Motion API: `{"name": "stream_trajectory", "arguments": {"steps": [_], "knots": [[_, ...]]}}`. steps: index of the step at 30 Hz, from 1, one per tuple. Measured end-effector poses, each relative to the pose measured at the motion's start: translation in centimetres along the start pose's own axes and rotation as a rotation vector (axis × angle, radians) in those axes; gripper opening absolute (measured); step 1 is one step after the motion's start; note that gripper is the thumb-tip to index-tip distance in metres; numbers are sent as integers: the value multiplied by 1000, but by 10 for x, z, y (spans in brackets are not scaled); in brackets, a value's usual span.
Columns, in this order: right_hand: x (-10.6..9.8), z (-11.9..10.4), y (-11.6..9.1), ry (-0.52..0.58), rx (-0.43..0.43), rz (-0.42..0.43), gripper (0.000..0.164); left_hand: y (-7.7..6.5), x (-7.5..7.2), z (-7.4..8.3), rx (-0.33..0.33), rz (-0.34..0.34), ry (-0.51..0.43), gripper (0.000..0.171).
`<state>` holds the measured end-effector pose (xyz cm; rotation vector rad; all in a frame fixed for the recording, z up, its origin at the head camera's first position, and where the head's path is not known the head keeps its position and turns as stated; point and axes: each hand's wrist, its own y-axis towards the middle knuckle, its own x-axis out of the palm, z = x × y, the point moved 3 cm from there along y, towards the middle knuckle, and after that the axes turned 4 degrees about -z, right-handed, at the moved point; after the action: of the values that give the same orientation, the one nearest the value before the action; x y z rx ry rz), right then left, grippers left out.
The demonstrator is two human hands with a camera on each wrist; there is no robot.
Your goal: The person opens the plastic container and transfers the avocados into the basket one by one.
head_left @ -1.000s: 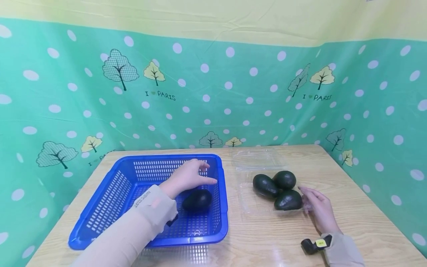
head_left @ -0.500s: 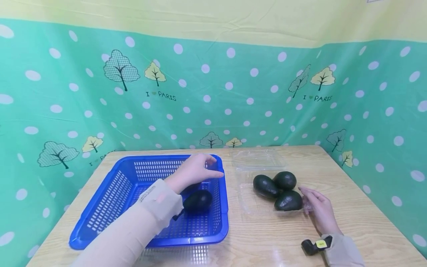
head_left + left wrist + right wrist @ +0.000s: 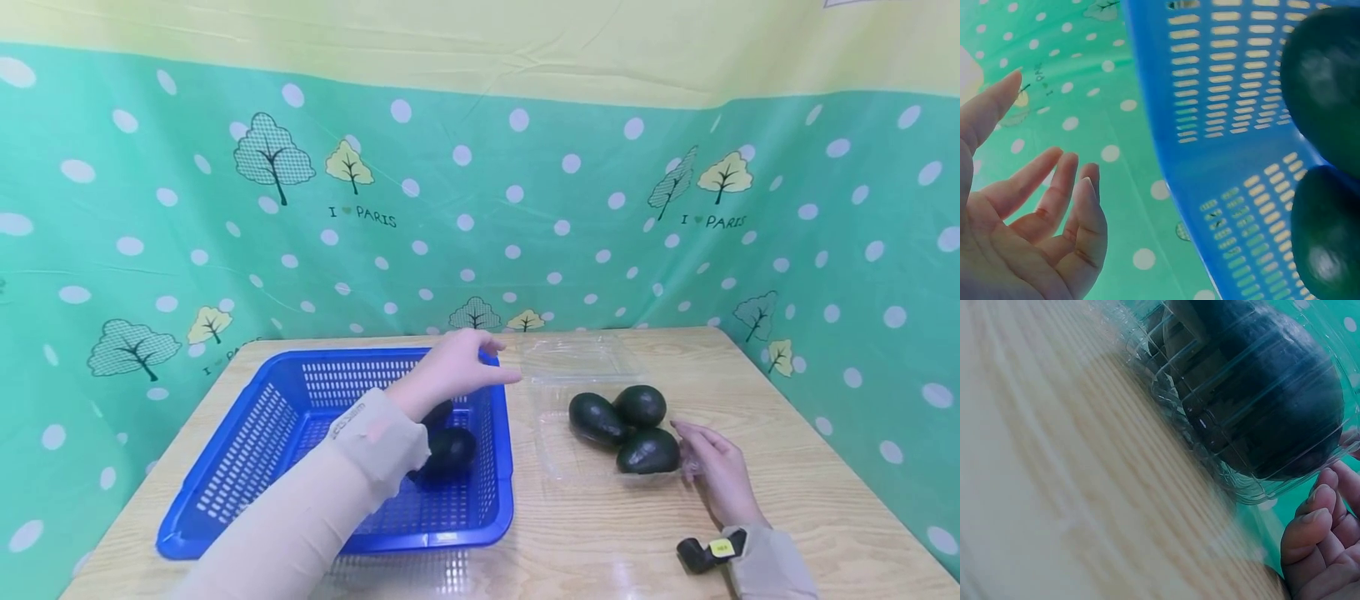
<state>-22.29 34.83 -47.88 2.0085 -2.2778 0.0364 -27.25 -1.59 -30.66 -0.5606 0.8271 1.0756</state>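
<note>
With nothing in it and its fingers apart, my left hand (image 3: 453, 367) hovers over the right rim of the blue plastic basket (image 3: 502, 475). Two dark avocados lie in that basket: one avocado (image 3: 453, 452) shows in front, the other avocado (image 3: 438, 414) is partly behind the sleeve. A clear plastic clamshell (image 3: 557, 462) stands open at the right. Its tray holds three avocados: a left one (image 3: 596, 418), a back one (image 3: 640, 406) and a front one (image 3: 647, 452). My right hand (image 3: 722, 477) pinches the clamshell's right edge; fingertips (image 3: 1321, 495) meet its rim in the right wrist view.
The wooden table (image 3: 577, 542) carries both containers. The clamshell's lid (image 3: 573, 357) lies back toward the rear edge. A green dotted curtain (image 3: 525, 250) hangs behind the table and along its sides.
My left hand has moved right and slightly away from me, from above the basket's inside to its right rim, uncovering part of the second avocado. The right hand stays put.
</note>
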Motion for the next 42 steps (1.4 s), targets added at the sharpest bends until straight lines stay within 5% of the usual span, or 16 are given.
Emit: {"name": "stream_trajectory", "arguments": {"steps": [17,42], "knots": [[-1,0,2,-6,15,7,15,20,7,35,40,-61,-120,55],[-2,3,4,-28,20,-4,16,39,20,59,80,-80,-184,52]]}}
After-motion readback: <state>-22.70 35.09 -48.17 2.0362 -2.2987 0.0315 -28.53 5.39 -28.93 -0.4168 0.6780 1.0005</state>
